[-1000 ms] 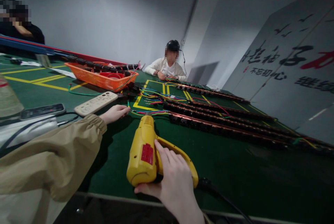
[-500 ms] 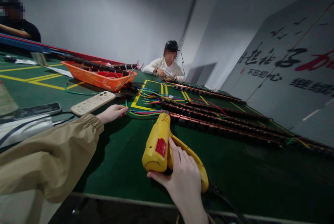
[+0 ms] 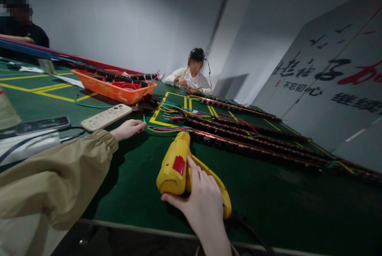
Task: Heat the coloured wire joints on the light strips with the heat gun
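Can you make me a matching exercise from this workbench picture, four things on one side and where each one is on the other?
Things:
1. yellow power tool
2. orange basket
3. beige remote control
4. coloured wires

Places:
A. at the fingertips of the left hand
B. gripped in the right hand
C. far left of the green table, holding dark parts
D. flat on the table just beyond the left hand

Pairs: 1-B, 2-C, 3-D, 4-A
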A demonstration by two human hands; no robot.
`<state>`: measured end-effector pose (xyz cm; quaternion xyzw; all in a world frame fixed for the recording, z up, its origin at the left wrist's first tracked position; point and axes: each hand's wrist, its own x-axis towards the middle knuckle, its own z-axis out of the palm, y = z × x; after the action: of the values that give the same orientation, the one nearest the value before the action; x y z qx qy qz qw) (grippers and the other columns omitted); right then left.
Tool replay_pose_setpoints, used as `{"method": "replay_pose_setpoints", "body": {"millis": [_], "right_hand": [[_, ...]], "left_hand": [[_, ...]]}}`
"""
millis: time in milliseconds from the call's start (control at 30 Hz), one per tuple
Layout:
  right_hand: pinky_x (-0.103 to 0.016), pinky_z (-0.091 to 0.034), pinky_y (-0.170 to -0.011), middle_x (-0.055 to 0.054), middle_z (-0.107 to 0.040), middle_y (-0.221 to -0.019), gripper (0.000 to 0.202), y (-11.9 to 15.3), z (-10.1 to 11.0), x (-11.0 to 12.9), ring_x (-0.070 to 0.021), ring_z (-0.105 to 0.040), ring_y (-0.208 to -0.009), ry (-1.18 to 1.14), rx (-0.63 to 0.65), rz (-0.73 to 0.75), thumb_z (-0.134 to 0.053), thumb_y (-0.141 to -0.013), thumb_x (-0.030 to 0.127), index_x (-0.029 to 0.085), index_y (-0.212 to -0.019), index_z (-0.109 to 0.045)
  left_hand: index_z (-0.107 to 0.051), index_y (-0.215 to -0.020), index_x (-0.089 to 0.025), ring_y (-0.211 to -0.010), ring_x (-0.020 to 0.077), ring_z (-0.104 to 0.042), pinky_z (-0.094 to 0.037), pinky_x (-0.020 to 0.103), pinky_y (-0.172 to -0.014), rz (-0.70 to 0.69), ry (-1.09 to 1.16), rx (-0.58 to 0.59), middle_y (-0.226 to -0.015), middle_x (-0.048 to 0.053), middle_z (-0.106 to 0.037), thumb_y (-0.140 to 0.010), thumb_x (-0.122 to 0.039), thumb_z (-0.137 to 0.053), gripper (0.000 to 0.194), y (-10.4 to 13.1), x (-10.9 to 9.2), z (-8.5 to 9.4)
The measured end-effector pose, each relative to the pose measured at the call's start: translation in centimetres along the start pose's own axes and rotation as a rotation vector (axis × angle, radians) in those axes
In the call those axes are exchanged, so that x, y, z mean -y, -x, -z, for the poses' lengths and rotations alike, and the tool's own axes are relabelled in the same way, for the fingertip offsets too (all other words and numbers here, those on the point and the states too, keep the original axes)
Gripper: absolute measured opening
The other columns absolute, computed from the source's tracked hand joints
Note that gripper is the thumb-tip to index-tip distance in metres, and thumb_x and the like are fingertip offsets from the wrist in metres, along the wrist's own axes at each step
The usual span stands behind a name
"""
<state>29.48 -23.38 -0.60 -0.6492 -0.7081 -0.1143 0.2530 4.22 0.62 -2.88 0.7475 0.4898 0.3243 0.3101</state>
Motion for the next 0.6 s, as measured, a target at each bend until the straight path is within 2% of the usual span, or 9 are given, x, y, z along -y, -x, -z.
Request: {"method": "replay_pose_setpoints", "body": {"millis": [200,367,533,600], "right_hand": [[-0.042,-0.046,-0.08,-0.014,-0.062,-0.109,0.106,-0.2,0.0,1.6,-0.029,-0.059,-0.092,-0.034,0.032,0.034,-0.065,-0.052,0.077,0.011,-0.132,-0.042],[-0.042,-0.047,-0.077,-0.014,-0.063,-0.102,0.11,0.0,-0.3,2.8,-0.0282,-0.06,-0.086,-0.063,0.006,0.083,-0.063,-0.049,0.08,0.009,-0.131,-0.044],[-0.044,-0.047,-0.075,-0.013,-0.063,-0.099,0.104,0.2,-0.6,4.3,-0.0273,-0.059,-0.083,-0.114,0.023,0.148,-0.051,-0.059,0.084,0.008,-0.131,-0.045],[-0.045,-0.047,-0.075,-0.012,-0.063,-0.097,0.105,0.1,-0.8,4.9,-0.0266,-0.059,-0.082,-0.138,0.034,0.165,-0.051,-0.058,0.084,0.009,-0.131,-0.044]], "left_hand": [[-0.056,-0.064,-0.017,-0.054,0.0128,-0.048,-0.037,0.024,-0.052,-0.003,-0.002,0.001,-0.059,0.0,-0.053,-0.073,-0.064,-0.044,0.049,-0.1,0.1,0.0],[-0.054,-0.062,-0.018,-0.053,0.0124,-0.047,-0.037,0.024,-0.05,0.0,0.032,-0.007,-0.058,0.0,-0.051,-0.072,-0.066,-0.045,0.05,0.0,-0.1,-0.2],[-0.054,-0.062,-0.018,-0.053,0.0128,-0.046,-0.037,0.024,-0.05,0.017,0.039,-0.021,-0.058,0.0,-0.052,-0.071,-0.066,-0.045,0.05,0.1,-0.5,-0.2],[-0.056,-0.063,-0.017,-0.054,0.0131,-0.047,-0.038,0.024,-0.051,0.01,0.028,-0.023,-0.06,0.001,-0.053,-0.071,-0.065,-0.044,0.05,0.0,-0.4,-0.2]]}}
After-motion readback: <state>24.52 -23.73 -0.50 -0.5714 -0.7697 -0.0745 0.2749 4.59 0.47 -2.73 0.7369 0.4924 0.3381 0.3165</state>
